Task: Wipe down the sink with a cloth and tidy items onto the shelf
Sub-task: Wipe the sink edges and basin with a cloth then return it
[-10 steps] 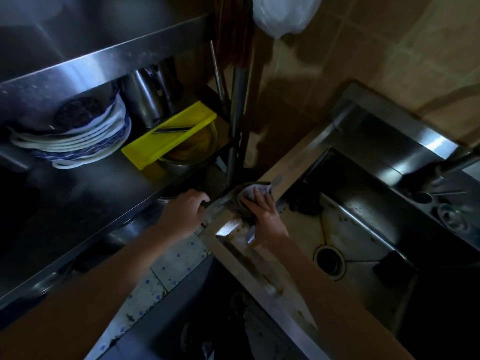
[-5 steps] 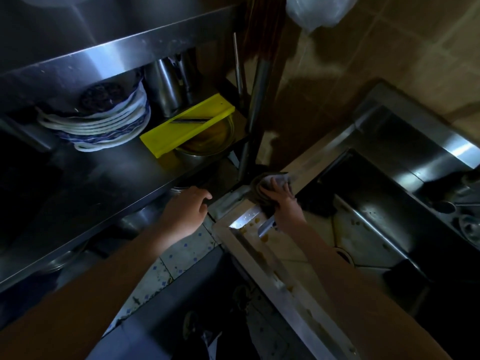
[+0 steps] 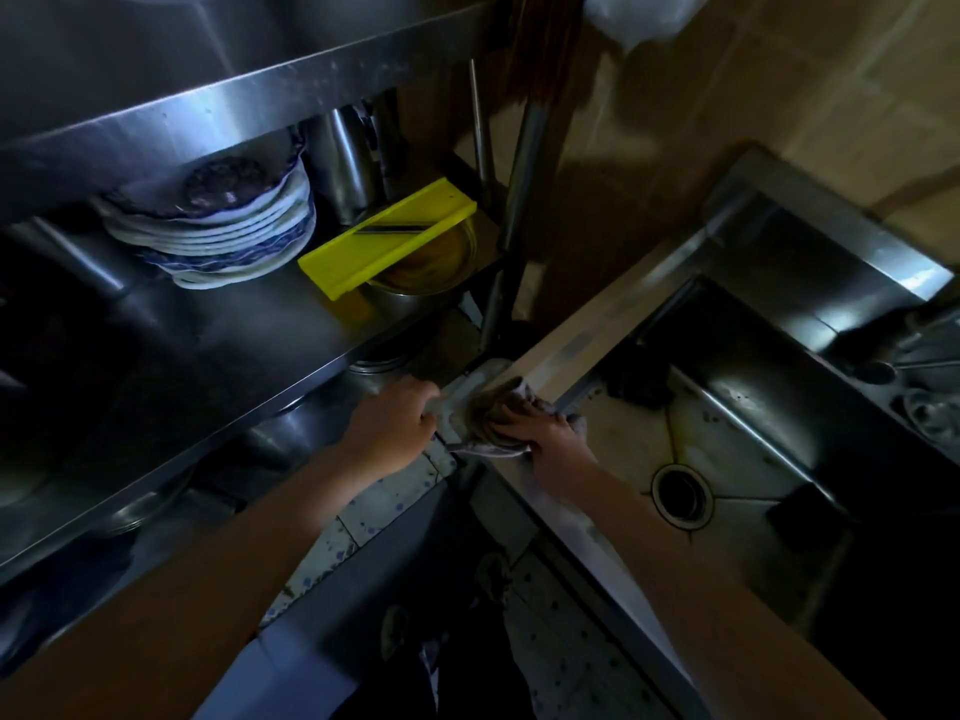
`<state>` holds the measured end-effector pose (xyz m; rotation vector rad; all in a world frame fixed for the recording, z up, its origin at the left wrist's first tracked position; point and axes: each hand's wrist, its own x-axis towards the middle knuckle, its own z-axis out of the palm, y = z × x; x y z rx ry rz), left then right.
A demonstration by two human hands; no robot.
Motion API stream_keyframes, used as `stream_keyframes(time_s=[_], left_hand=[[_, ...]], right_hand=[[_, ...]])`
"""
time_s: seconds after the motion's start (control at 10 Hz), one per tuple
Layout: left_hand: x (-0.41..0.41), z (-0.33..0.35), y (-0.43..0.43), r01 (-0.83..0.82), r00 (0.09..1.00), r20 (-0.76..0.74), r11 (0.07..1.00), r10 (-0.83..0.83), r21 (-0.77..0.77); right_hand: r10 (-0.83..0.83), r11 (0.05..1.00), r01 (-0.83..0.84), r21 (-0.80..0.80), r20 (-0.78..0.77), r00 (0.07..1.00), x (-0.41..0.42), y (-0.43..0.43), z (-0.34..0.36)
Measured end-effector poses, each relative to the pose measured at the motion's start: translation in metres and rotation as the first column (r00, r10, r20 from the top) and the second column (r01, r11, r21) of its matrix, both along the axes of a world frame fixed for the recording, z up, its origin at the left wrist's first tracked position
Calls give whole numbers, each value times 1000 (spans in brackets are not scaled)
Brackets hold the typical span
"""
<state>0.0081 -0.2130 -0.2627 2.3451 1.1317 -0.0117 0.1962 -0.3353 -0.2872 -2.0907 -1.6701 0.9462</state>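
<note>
Presently at the sink's (image 3: 597, 324) near-left corner, which sits just below the middle of the head view. The cloth (image 3: 485, 419) is on that corner's rim, a grey-brown wad under the right hand (image 3: 550, 439). The hand lies on top with fingers laid out over the wad toward 10 o'clock, pressing and not pinching as far as shows. The left hand (image 3: 389, 423) is just beside it at 9 o'clock, fingers curled over the corner's outer lip. It seems to grip the sink as a brace, though the fingertips are partly hidden. Step in hand, by my reading: wiping the rim corner, with the basin floor not yet cleaned, since specks show around the drain (image 3: 681, 492) at 4 o'clock of the cloth. To do it well, keep the palm flat so the wad spreads, work the corner seam in short overlapping passes, then follow the rim in one direction so grime goes into the basin and not onto the floor. The wad is crumpled and points no clear way. Its visible spread runs roughly 8 to 2 o'clock, with a thin tail poking out toward 8 o'clock under the heel of the hand. From the corner, the side rim runs toward 1 o'clock and the front rim toward 5 o'clock. A dark lump (image 3: 634, 379) sits in the basin at 2 o'clock of the cloth; I cannot tell what it is. The shelf (image 3: 234, 356) lies at 10 o'clock and carries stacked plates (image 3: 223, 226) and a yellow slicer (image 3: 387, 236) whose length runs 8 to 2 o'clock.
</note>
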Motion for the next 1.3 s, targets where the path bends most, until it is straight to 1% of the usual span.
stream_keyframes(time_s=[0.1,0.2,0.3,0.4,0.5,0.6,0.7,0.8,0.9,1.0,1.1,1.2,1.3], left_hand=[[-8,0,-1,12,1000,2,1000,-12,11],[-11,-3,-5,47,999,10,999,-47,7],[-8,-8,-14,107,994,26,994,-107,-8],[-6,-13,-21,129,990,51,991,-128,-22],[-7,-17,-23,132,990,50,991,-131,-21],[-5,-17,-20,132,990,58,991,-132,-11],[-2,-17,-17,125,991,44,992,-125,-6],[5,-18,-9,121,992,41,993,-121,3],[17,-16,0,131,990,42,991,-131,6],[32,-12,9,132,990,50,991,-133,12],[48,-7,17,136,989,52,990,-137,31],[60,-4,26,112,991,65,993,-115,48],[69,-4,26,84,995,53,995,-87,53]], right_hand=[[-70,997,70,-21,1,998,2,-14,3],[-86,996,87,-31,38,996,3,-34,0],[-471,866,496,-60,-429,771,-5,-51,-6],[-627,776,557,-296,-465,625,-11,-56,2],[-423,906,417,-74,-191,886,-11,-59,6],[-272,957,276,94,-50,961,-17,-46,2],[-162,986,161,43,29,986,-22,-25,7],[-147,989,146,20,18,989,-24,-17,9],[-137,991,136,18,56,989,-20,-20,5],[-93,995,89,52,65,994,-14,-28,1],[-34,995,20,98,148,988,-7,-25,-7],[56,993,-80,84,259,964,5,-10,-16],[5,991,-38,131,246,969,24,0,-29]])
